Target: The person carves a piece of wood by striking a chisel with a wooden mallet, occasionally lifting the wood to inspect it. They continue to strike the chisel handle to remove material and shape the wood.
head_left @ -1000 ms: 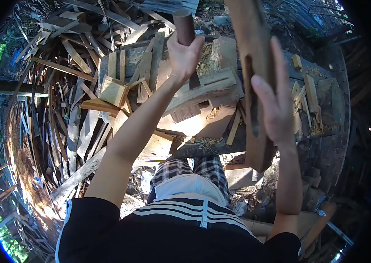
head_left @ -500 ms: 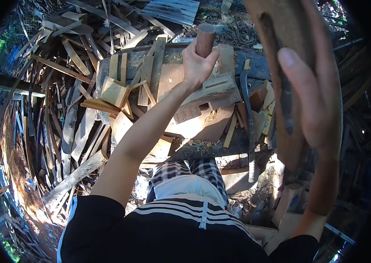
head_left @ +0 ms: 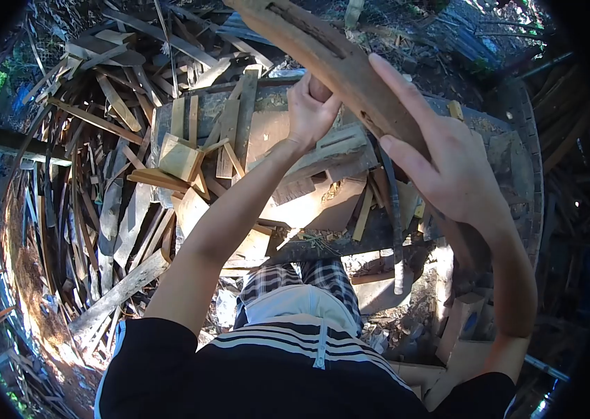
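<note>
One slotted beam (head_left: 352,75) in right hand (head_left: 454,166)

Single head-worn view, taken from above and looking forward and steeply down. The wearer's shirt (head_left: 260,380) fills the lower edge, close to the lens; the arms (head_left: 235,206) extend upward from it. The left hand (head_left: 310,115) and right hand (head_left: 457,167) appear at near range above the bench (head_left: 295,250), seen from overhead across the middle. The wood pile (head_left: 110,209) lies farther out at left. The wide, round field curves toward its rim, with dark corners.
</note>
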`<state>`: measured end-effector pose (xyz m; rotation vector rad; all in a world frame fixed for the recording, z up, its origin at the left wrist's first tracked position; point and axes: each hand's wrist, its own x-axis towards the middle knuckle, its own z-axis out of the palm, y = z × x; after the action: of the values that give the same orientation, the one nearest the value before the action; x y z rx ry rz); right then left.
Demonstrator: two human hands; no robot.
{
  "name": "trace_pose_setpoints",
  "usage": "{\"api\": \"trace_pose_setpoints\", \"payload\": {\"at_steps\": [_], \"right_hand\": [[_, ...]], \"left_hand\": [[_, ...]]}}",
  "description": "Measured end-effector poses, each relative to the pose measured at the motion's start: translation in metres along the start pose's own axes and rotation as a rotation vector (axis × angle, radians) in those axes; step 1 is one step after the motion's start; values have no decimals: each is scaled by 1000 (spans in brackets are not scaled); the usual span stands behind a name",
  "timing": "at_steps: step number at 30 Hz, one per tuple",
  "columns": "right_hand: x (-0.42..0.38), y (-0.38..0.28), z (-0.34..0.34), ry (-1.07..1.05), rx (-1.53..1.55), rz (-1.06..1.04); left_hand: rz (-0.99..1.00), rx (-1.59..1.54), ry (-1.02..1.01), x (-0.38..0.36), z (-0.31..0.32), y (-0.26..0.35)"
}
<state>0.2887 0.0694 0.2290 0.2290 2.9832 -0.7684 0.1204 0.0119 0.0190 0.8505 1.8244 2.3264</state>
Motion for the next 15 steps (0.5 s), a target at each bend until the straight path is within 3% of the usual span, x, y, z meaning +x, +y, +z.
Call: {"api": "trace_pose_setpoints", "payload": {"at_steps": [2,4,5,8,10,13,15], "right_hand": [[0,10,8,-16,33,-19],[-2,30,32,334,354,-131],[-3,42,39,342,391,-143],[-7,84,86,460,220,-36],[-18,109,117,301,313,194],[-29,135,165,227,429,320],[-32,145,193,235,387,299]], "left_hand": [[74,-32,42,0,0,-9],[-31,-9,49,3,-6,-18],[-122,8,47,4,-10,-21],[-220,-92,83,15,-17,-10],[-243,-143,105,23,-18,-9],[-346,-272,68,33,-22,-12],[-372,-291,47,38,-28,-20]]}}
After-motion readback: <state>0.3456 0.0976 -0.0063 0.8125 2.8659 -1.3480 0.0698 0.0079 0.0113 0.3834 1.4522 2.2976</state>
